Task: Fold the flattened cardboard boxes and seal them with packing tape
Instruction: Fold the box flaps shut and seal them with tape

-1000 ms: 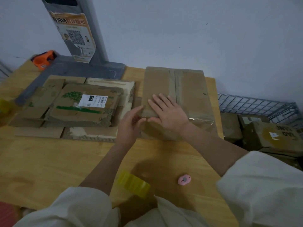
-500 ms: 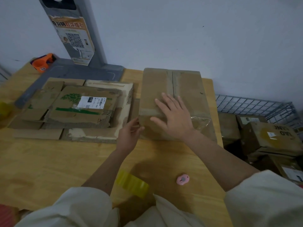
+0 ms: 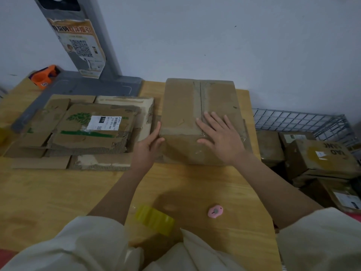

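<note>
A folded brown cardboard box (image 3: 181,102) stands on the wooden table (image 3: 58,192) at the back middle, its top flaps closed with clear tape along the centre seam. My right hand (image 3: 218,137) lies flat and spread on the box's near top edge, over the tape end. My left hand (image 3: 148,145) presses against the box's near left side, fingers straight. A pile of flattened cardboard boxes (image 3: 82,130) lies to the left. A yellowish roll of packing tape (image 3: 154,220) rests near the table's front edge.
A small pink cutter (image 3: 215,211) lies on the table by my right forearm. An orange tape dispenser (image 3: 45,76) sits at the back left beside a grey stand (image 3: 82,85) with a QR poster. A wire basket (image 3: 297,122) and sealed boxes (image 3: 320,159) are right of the table.
My right hand slid rightward along the box's near top edge. My left hand shifted from the box's front to its left side. The box itself stays in place.
</note>
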